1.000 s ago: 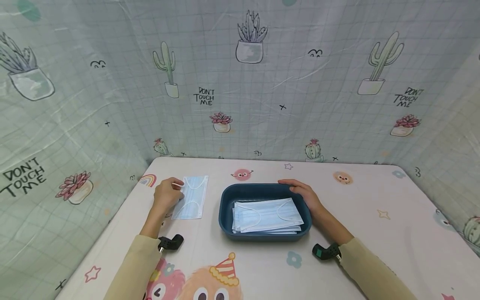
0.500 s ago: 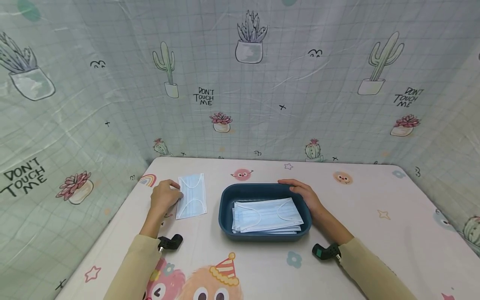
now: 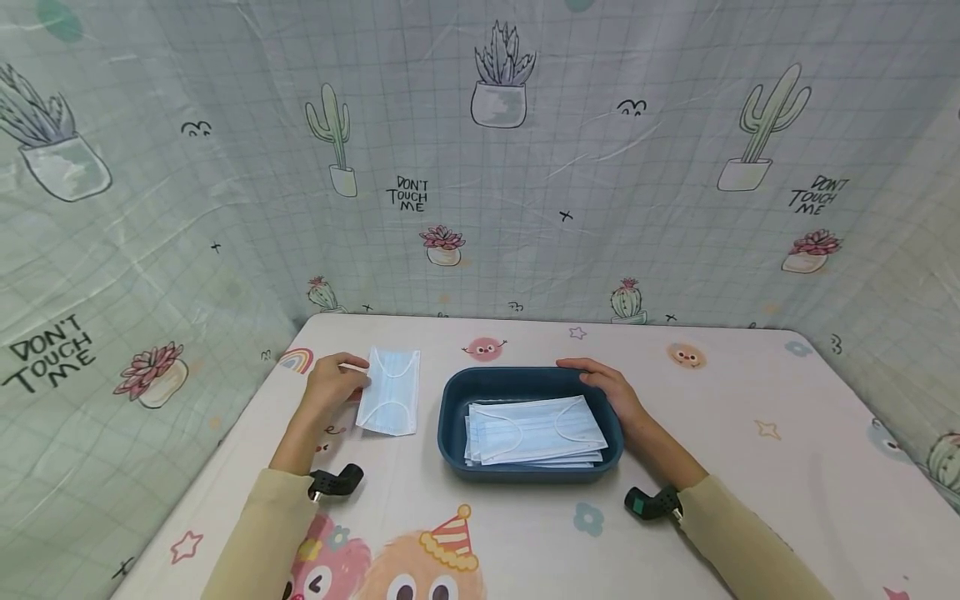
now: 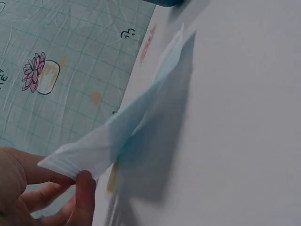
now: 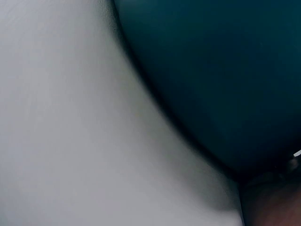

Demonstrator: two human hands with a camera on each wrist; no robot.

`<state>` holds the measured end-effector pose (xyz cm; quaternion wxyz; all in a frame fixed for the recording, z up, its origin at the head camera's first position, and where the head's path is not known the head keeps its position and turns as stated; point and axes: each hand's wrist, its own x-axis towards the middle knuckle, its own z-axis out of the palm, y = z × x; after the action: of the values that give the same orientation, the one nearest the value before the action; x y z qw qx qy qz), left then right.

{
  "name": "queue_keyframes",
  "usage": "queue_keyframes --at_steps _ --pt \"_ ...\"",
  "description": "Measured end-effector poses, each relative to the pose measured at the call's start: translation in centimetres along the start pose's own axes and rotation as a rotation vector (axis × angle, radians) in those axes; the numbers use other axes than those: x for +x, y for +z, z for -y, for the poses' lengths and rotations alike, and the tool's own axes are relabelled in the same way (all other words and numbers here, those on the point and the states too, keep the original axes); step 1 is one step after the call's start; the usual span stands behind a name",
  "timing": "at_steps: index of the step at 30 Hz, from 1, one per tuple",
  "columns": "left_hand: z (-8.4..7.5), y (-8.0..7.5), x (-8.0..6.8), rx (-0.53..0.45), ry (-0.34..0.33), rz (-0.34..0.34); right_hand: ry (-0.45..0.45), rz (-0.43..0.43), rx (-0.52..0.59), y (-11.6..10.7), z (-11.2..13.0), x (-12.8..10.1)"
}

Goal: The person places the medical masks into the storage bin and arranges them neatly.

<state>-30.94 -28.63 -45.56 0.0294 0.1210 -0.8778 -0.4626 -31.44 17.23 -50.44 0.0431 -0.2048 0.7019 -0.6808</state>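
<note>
My left hand (image 3: pixel 330 387) pinches a light blue face mask (image 3: pixel 392 390) by its left edge, between thumb and fingers. In the left wrist view the mask (image 4: pixel 136 113) slants up from the white surface with a shadow beneath it, its held edge creased. A dark blue plastic basin (image 3: pixel 495 475) stands to the right, with a stack of similar masks (image 3: pixel 532 432) lying flat inside, white ear loops on top. My right hand (image 3: pixel 611 392) grips the basin's far right corner, fingers along the rim. Up close, the right wrist view shows the basin's wall (image 5: pixel 202 84); the hand there is dark and blurred.
The white tablecloth (image 3: pixel 712 467) has printed cartoon figures. Behind and beside the table hangs a grey-green curtain (image 3: pixel 570 250) with cactus drawings. A black wrist camera (image 3: pixel 337 481) sits by the left sleeve, another wrist camera (image 3: pixel 651 503) by the right.
The held mask first shifts slightly left and straightens, then moves back to the right, its near edge now bowed. The right hand and basin stay where they were.
</note>
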Motion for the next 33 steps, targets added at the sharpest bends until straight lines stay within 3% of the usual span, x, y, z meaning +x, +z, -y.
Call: queue_keyframes --at_steps 9,33 --pt "-0.3 0.2 -0.3 -0.010 -0.008 0.112 0.010 0.007 0.015 0.0 -0.1 -0.1" --pt "0.2 2.4 0.2 0.019 0.014 0.089 0.006 -0.002 0.008 -0.1 0.1 0.2"
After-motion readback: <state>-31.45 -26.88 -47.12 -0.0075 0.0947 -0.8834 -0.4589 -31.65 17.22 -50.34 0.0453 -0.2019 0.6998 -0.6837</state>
